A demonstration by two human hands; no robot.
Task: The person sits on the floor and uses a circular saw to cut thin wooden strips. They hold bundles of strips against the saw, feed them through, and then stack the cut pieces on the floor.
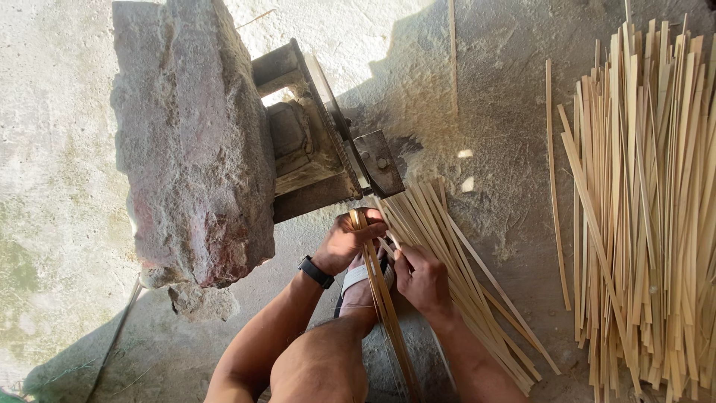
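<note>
Fig.: I see my left hand (349, 240) closed round a few bamboo strips (382, 298) held w/ ends near the metal blade jig (350, 160); right hand (424, 277) pinches the same strips lower down. Worked strips (455, 276) lie fanned beside; the large pile (649, 209) at right looks unprocessed, so most remains, I judge. No packages or labels visible. Stone block (194, 142) weights the jig.

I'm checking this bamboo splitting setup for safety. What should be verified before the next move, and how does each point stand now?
1. Left hand grips the bamboo strip firmly: ok.
2. Right hand steadies the strip, fingers closed: ok.
3. Fingers apart from the metal blade fixture: cannot tell, the left hand is close below it.
4. Large stone weighing the fixture's frame: ok.
5. Sandalled foot beneath the strip: not ok.
6. Pile of strips apart from the hands: ok.
</note>
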